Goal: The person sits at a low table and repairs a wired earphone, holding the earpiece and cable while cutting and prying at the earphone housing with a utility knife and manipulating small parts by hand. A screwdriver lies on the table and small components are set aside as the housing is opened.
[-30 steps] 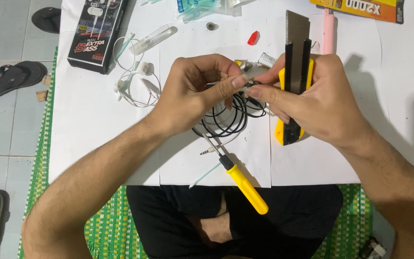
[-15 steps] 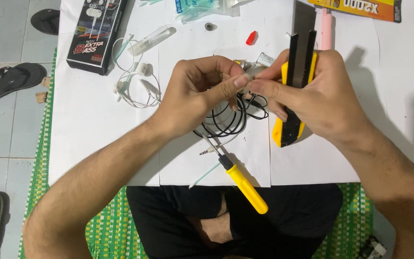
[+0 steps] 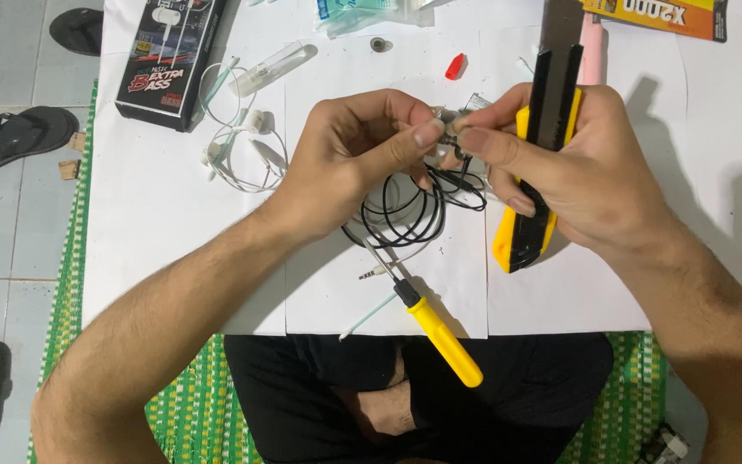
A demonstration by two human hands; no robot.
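My left hand pinches the end of a thin black cable between thumb and forefinger. The rest of the cable hangs in loose coils over white paper, and its small plug lies near the screwdriver. My right hand grips a yellow and black utility knife, blade pointing away from me. Its forefinger and thumb meet my left fingertips at the cable end, where a tiny metal part is mostly hidden. A screwdriver with a yellow handle lies on the paper's near edge.
White earphones lie tangled at the left beside a black product box. A clear tube, a small red cap and a pink item sit farther back. Green woven mat lies under my crossed legs. Sandals rest on the tiled floor.
My hands stay together at the cable end. The knife has tilted slightly more upright, and my fingertips have shifted a little on the cable.
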